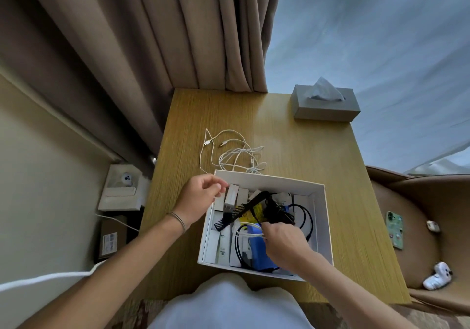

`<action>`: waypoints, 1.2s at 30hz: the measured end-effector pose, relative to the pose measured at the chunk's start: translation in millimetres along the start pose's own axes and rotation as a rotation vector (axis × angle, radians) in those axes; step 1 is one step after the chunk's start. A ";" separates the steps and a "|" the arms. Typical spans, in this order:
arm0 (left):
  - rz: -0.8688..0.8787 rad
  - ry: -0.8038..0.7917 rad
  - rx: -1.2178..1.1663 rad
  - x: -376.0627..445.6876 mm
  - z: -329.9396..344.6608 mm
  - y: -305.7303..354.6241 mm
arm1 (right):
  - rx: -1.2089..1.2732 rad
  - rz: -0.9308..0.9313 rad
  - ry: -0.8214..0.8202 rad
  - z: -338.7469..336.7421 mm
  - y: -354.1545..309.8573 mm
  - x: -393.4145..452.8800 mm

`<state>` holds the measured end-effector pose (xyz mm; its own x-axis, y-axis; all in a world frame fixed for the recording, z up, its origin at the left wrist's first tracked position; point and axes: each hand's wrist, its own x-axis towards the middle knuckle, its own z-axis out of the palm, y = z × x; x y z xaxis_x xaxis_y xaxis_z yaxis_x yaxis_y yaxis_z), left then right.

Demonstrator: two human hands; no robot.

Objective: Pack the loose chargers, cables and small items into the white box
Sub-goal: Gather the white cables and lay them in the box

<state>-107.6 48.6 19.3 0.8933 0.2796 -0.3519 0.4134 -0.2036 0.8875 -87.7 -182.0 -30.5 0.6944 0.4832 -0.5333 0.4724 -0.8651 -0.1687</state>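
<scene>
The white box (321, 216) lies on the wooden table (292, 145) in front of me. Inside are a white charger (231, 198), a black comb (239, 211), black cables (302, 216), a blue item (256, 255) and other white boxes. My right hand (282, 242) is inside the box and pinches a coiled white cable (248, 232) over the blue item. My left hand (201, 196) hovers at the box's left rim with fingers loosely curled, holding nothing. Loose white cables (234, 153) lie tangled on the table just beyond the box.
A grey tissue box (325, 107) stands at the table's far right corner. A brown chair (419, 227) at the right holds a phone (395, 229) and a white toy (437, 276). Curtains hang behind. Boxes sit on the floor at the left.
</scene>
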 end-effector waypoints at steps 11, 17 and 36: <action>0.164 0.122 0.181 5.0 4.5 -1.6 | -0.052 -0.099 -0.040 0.4 5.7 -22.6; 0.232 0.154 0.310 24.0 4.6 2.1 | 0.150 -0.164 0.039 -50.0 7.0 -15.6; 0.077 -0.253 1.035 163.5 92.5 29.5 | 0.650 0.080 0.303 -124.1 65.0 104.6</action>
<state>66.9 1.5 -39.6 0.8851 0.0533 -0.4624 0.1967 -0.9432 0.2677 83.0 -171.0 5.7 0.8779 0.3495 -0.3273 0.0606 -0.7591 -0.6481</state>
